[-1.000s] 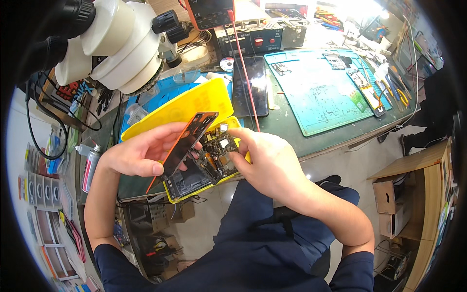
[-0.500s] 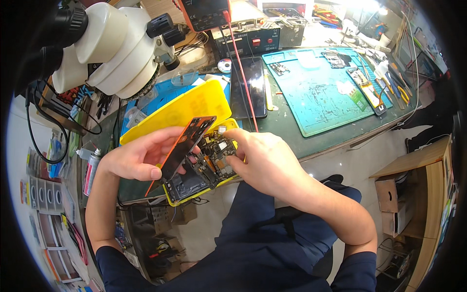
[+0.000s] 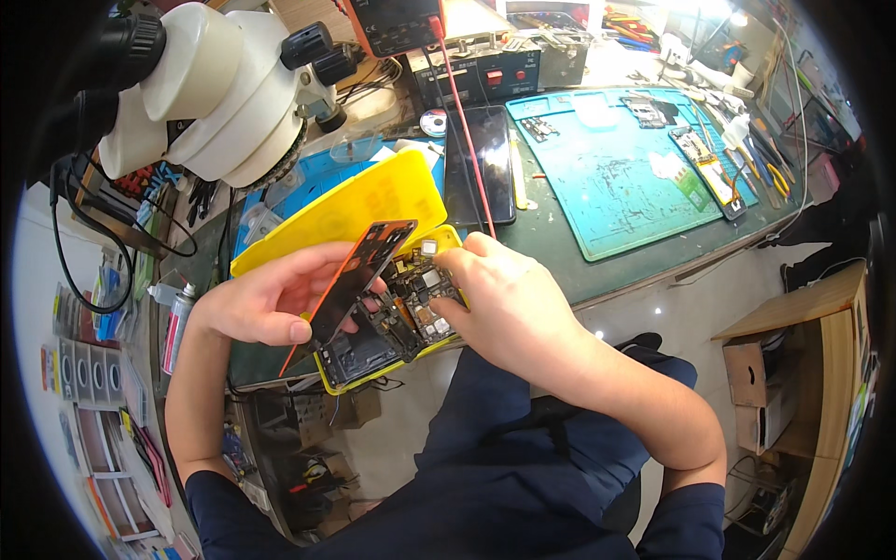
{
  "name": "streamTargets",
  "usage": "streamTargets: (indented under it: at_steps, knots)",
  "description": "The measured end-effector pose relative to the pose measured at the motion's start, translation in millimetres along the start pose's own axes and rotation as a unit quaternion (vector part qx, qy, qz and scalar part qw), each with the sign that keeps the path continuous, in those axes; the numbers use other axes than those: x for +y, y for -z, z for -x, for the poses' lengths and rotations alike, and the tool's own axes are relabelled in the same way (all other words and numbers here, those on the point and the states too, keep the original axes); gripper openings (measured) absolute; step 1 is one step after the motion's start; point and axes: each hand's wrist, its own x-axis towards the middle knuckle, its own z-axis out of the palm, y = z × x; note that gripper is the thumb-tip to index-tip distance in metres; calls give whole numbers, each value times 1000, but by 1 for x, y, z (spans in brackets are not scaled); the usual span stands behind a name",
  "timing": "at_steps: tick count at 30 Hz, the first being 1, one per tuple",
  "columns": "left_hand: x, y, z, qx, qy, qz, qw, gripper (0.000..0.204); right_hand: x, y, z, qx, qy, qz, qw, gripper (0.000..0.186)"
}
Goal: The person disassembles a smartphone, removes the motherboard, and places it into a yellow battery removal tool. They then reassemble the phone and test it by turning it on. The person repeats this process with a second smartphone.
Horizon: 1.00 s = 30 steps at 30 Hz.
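Observation:
A phone back cover [image 3: 347, 291], dark inside with an orange edge, stands tilted in my left hand [image 3: 271, 294], thumb on its near side and fingers behind. Below it lies an open yellow plastic box [image 3: 341, 385] filled with phone parts, including a dark phone frame [image 3: 359, 353]. My right hand [image 3: 509, 289] reaches over the box's right side, fingers curled and thumb against a small circuit board [image 3: 434, 322], which it grips by the edge; some fingertips are hidden. The box's yellow lid [image 3: 345, 215] is raised behind my left hand.
A white microscope [image 3: 224, 93] looms at the upper left. Beyond the box lie a dark phone [image 3: 481, 168] and a red cable [image 3: 467, 121]. A teal work mat [image 3: 607, 177] with boards spreads to the right; pliers [image 3: 777, 177] lie past it. A spray can [image 3: 175, 331] stands left.
The circuit board at my right fingers has shifted slightly and catches more light. My right hand has moved a little; the left hand and the cover are nearly still.

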Motion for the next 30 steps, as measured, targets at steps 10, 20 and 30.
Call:
streamTargets:
  at_steps: [10,20,30]
  knots:
    - [1,0,-2,-1,0,-11,1000,97,-2,9,-4,-53,-18,-2,998,39]
    - [9,-15,-7,69,33,-32,997,118,-6,6,-7,-18,-23,6,1000,43]
    - [-1,1,-2,-1,1,5,1000,98,-3,5,-5,-8,-18,0,1000,41]
